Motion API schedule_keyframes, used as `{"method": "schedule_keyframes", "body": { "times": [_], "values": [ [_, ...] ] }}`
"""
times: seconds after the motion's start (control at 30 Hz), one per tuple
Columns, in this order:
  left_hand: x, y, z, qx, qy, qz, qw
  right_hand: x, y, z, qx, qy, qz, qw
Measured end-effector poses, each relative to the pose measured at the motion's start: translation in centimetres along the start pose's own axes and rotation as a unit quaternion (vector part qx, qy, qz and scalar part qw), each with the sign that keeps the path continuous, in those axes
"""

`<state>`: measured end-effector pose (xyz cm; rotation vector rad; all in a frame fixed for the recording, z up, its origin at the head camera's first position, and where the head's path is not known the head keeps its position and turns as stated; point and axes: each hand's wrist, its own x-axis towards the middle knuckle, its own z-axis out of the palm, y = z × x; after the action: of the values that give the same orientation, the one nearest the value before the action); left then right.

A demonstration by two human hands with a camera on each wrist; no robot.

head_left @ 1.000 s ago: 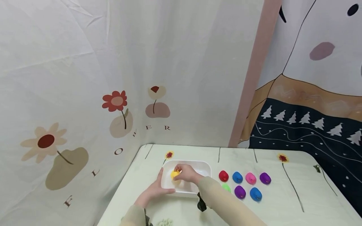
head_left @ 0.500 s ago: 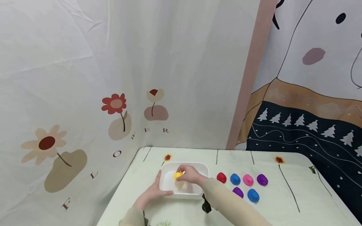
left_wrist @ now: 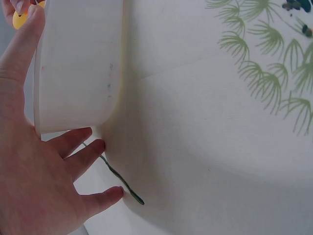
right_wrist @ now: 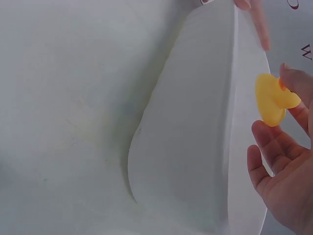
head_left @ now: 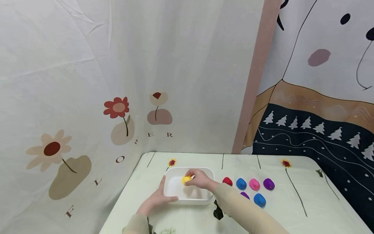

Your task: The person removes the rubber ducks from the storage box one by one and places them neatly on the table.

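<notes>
My right hand (head_left: 199, 179) pinches a small yellow toy duck (head_left: 186, 180) between thumb and fingers. The duck is over the inside of a white plastic tub (head_left: 172, 202), and in the right wrist view its body (right_wrist: 270, 100) shows above the rim. My left hand (head_left: 156, 197) rests against the tub's near left corner, thumb along the near rim. Seen from the left wrist, that hand's fingers (left_wrist: 84, 159) are spread and mostly straight beside the tub wall (left_wrist: 78, 63). Part of the tub's right side is hidden by the right hand and sleeve.
To the tub's right lie several toy ducks: red (head_left: 227, 181), blue (head_left: 241, 184), pink (head_left: 254, 184), purple (head_left: 268, 184) and another blue one (head_left: 259, 200). A second purple one (head_left: 245, 195) is partly behind the right sleeve. Curtain-like printed cloth (head_left: 187, 81) hangs behind the table.
My right hand has moved slightly right over the tub, still holding the yellow duck. The right sleeve now hides the green toy and part of a purple one. The left hand stays at the corner.
</notes>
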<state>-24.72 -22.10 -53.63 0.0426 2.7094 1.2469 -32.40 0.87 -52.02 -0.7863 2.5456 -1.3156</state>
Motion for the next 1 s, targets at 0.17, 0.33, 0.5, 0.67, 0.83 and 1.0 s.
{"method": "schedule_keyframes", "body": {
  "times": [0.17,0.33,0.5,0.67,0.83,1.0],
  "values": [
    [0.0,-0.3,-0.2,-0.003,0.0,-0.009,1.0,-0.3,0.3,-0.4,0.014,0.001,0.003,0.9999],
    [0.2,-0.5,-0.1,-0.01,-0.002,0.0,0.9999,-0.8,0.7,-1.0,0.008,0.005,0.012,0.9999],
    [0.1,-0.3,-0.1,-0.007,-0.004,0.007,0.9999,-1.3,1.0,-1.6,0.014,0.001,0.005,0.9999],
    [0.0,0.1,-0.2,0.002,-0.003,-0.002,1.0,-1.6,0.9,-2.0,0.024,-0.01,0.007,0.9996],
    [0.1,0.1,-0.2,0.001,-0.005,-0.009,0.9999,-1.8,0.6,-2.5,0.023,-0.015,0.007,0.9996],
    [0.2,0.0,-0.1,0.002,-0.004,-0.004,1.0,-2.0,0.4,-2.9,0.029,-0.016,0.005,0.9995]
  ]
}}
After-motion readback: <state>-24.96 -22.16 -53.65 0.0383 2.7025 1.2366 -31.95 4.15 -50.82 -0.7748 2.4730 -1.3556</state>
